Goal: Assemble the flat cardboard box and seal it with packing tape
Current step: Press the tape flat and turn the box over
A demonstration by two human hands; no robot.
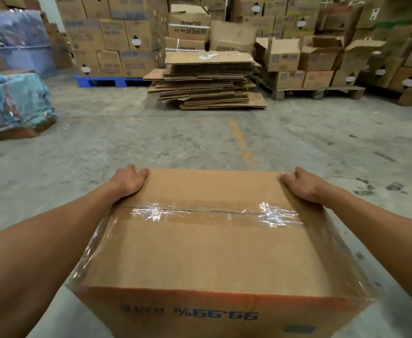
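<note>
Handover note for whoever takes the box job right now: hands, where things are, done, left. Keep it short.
Left hand: grips the far left corner of the cardboard box.
Right hand: grips the far right corner.
Box: assembled, held up in front of the person, print on its near side upside down.
Done: clear packing tape runs over the top seam and down both ends.
Left: set the box down. Other faces are hidden; check them. No tape roll in view.
Ahead on the floor: stack of flat cardboard.

Box (212,252) bottom cut off (fingers (288,177) curl behind it).
</note>
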